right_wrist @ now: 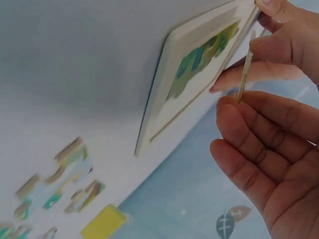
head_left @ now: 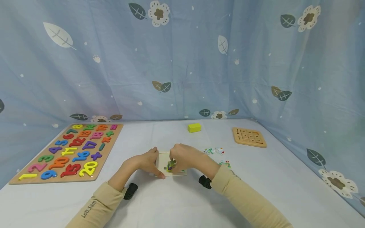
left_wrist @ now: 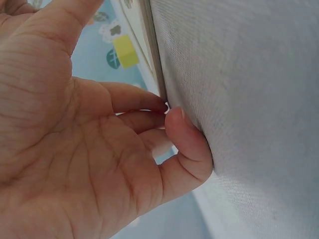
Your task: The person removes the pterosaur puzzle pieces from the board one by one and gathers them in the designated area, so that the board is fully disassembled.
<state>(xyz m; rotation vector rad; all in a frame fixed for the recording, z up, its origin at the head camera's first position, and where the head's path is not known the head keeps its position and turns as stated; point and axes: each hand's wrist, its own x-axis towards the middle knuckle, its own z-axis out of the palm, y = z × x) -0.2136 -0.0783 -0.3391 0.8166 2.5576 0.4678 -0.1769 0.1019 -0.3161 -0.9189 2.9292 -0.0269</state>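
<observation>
My right hand (head_left: 183,156) pinches a thin green puzzle piece (right_wrist: 245,72) between thumb and fingers, just over a small pale puzzle board (head_left: 163,158). The piece stands tilted on edge, apart from the board in the right wrist view. Part of a green and blue picture (right_wrist: 199,55) lies inside the board's raised rim. My left hand (head_left: 148,161) holds the board at its left side, the thumb at the near corner and a finger at the far one. Its other fingers curl against the cloth beside the board's edge (left_wrist: 155,55).
Loose puzzle pieces (head_left: 219,151) lie to the right of the board, partly behind my right forearm. A yellow-green block (head_left: 194,128) stands at the back. On the left is a large wooden number board (head_left: 109,144); at the right back, a small wooden number tray (head_left: 249,137).
</observation>
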